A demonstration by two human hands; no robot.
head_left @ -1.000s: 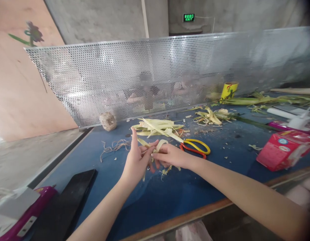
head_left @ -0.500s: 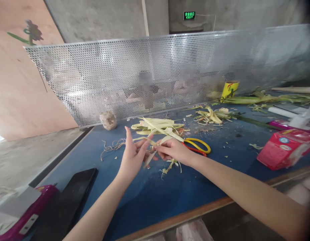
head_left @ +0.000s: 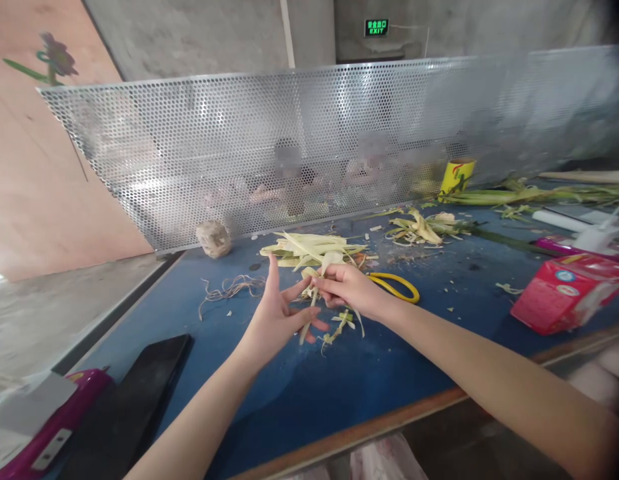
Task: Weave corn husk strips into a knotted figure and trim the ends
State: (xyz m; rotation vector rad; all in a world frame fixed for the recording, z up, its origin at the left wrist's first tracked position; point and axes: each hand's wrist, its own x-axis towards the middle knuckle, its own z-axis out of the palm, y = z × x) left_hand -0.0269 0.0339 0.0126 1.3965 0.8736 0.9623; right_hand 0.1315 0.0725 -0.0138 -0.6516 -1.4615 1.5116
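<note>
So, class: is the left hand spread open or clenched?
Spread open: the left hand has its fingers splayed, while the right hand pinches the pale leaf strip.

Right hand [head_left: 347, 289] has lifted the leaf strip [head_left: 305, 328] (left hand [head_left: 275, 321] splaying open), hiding part of the scissors [head_left: 397, 287].

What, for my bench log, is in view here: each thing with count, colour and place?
table: one, blue, under everything
screen: one, silver perforated metal, along far edge
leaf strip: one, pale yellow-green, held mid-table
leaf pile: one, pale green, behind the strip
scissors: one, yellow handle showing, right of strip
twine: one tangle, tan, left of strip
lump: one, beige, by the screen
box: one, pink, right
cup: one, yellow, far right by screen
flat slab: one, black, near left
left hand: open, fingers spread, touching the strip
right hand: pinching the strip
</note>
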